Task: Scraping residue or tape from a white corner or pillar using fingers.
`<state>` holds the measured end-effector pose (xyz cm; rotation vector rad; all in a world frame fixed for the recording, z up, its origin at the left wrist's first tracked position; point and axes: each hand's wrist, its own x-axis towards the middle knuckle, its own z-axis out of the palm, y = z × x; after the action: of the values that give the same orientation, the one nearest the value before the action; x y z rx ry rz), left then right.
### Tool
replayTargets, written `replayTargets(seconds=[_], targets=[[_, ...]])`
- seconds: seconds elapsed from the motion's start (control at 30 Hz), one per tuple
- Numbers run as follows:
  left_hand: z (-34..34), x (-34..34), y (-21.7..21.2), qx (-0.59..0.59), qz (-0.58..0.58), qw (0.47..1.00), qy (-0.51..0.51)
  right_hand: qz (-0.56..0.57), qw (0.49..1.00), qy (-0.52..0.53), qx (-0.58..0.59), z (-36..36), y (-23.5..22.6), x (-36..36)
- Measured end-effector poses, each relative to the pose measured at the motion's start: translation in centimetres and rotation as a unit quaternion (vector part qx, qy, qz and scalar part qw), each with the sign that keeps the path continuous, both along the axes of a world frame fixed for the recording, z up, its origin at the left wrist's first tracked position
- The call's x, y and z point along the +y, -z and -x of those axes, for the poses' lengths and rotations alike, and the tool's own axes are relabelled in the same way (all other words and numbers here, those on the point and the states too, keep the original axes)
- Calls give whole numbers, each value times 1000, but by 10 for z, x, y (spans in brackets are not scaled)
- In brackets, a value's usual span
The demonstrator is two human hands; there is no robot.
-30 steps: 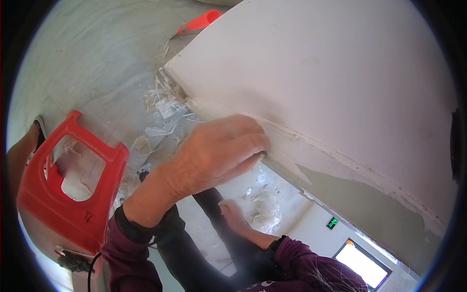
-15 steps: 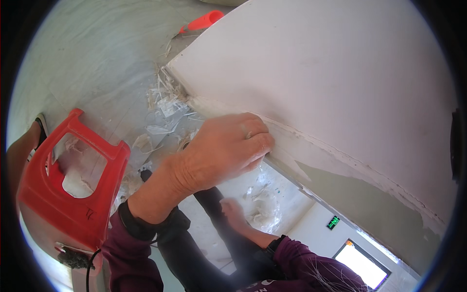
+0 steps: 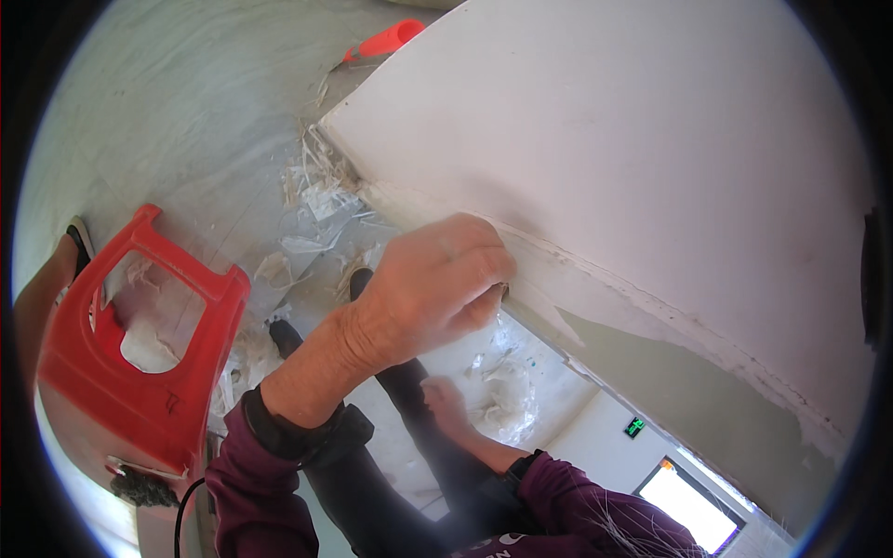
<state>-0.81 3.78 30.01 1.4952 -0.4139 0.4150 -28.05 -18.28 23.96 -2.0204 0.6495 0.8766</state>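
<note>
My left hand (image 3: 435, 284) is closed, knuckles up, close against the lower strip of the white wall panel (image 3: 605, 149). A small dark edge shows by its fingertips; what it grips is hidden. Beside it, a pale pointed flap of surface layer (image 3: 553, 316) borders a bare grey-green patch (image 3: 670, 367). Lower down, by my dark-trousered leg (image 3: 414, 400), my right hand (image 3: 446, 405) looks curled closed. It is blurred, and anything inside it cannot be made out.
A red plastic stool (image 3: 139, 400) stands at the left, near another person's foot (image 3: 77, 244). Torn scraps (image 3: 326, 205) litter the floor around the panel's corner. An orange-red handled tool (image 3: 386, 42) lies farther off. Crumpled clear plastic (image 3: 507, 395) is below my left hand.
My left hand has shifted slightly left along the wall strip, still closed. The right hand has barely moved. My view has tilted a little.
</note>
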Motion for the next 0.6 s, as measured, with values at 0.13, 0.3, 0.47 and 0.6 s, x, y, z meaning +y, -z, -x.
replayTargets(seconds=[0.13,0.3,0.47,0.6], targets=[[4,-3,-1,23,5,1000,-14,2,1000,-25,-6,5,-2,-3],[11,-6,-4,78,17,996,-28,16,994,-87,-64,14,-1,-10],[12,-6,-8,113,14,993,-26,10,992,-109,-57,12,-9,-10],[12,-1,-10,131,-7,991,-8,-24,987,-148,-62,-11,-30,4]])
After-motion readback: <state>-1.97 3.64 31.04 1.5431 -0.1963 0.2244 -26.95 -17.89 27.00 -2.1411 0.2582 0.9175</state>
